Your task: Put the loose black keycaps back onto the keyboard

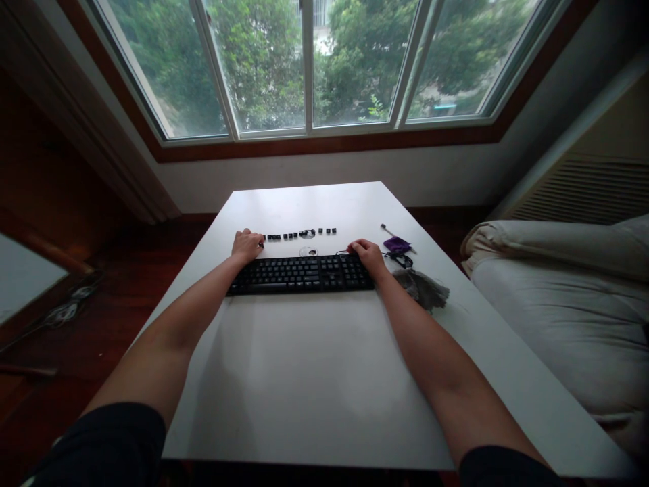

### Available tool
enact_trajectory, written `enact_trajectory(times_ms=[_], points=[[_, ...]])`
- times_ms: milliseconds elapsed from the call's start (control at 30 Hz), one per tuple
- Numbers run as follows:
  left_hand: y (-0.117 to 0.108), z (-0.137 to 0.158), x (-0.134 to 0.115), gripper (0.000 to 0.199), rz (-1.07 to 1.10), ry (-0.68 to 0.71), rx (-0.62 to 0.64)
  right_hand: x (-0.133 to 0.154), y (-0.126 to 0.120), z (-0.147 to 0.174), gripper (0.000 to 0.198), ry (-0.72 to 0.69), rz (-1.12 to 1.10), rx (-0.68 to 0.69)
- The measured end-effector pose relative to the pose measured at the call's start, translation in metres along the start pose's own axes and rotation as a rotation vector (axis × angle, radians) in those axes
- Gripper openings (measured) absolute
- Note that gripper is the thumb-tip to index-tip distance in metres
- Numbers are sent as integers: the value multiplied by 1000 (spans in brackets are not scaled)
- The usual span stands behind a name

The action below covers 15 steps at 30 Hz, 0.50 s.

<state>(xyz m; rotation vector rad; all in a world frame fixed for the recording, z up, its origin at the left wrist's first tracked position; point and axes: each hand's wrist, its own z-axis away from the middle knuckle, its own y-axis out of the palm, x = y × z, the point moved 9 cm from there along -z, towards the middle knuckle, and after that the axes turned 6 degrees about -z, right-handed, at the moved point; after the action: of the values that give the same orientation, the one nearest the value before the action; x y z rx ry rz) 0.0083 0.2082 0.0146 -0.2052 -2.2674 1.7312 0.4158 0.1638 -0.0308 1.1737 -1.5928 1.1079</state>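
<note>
A black keyboard (304, 274) lies across the white table in front of me, with some key positions along its far rows hard to make out. My left hand (246, 245) is over its far left corner, fingers closed around a small dark keycap at the fingertips. Beyond the keyboard runs a row of loose black keycaps (291, 236). At the far right corner, my right hand (369, 256) rests against the keyboard with fingers curled together; what they pinch, if anything, is hidden. A thin dark cable (400, 260) lies beside this hand.
Right of the keyboard are a crumpled grey cloth (423, 289), a purple cloth (397, 245) and a slender brush-like stick (388, 230). A clear round piece (308, 251) lies behind the keyboard. The white table (299, 379) faces a window; a covered sofa (552, 304) stands to the right.
</note>
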Motion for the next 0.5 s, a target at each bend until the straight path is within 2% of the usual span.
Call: enact_trajectory(times_ms=[200, 333, 500], points=[[-13, 7, -13, 27, 18, 44, 2, 2, 0, 1, 30, 4, 0, 3], [-26, 10, -3, 32, 76, 53, 0, 2, 0, 0, 30, -10, -7, 4], [-33, 23, 15, 30, 128, 157, 118, -2, 1, -1, 33, -1, 17, -3]])
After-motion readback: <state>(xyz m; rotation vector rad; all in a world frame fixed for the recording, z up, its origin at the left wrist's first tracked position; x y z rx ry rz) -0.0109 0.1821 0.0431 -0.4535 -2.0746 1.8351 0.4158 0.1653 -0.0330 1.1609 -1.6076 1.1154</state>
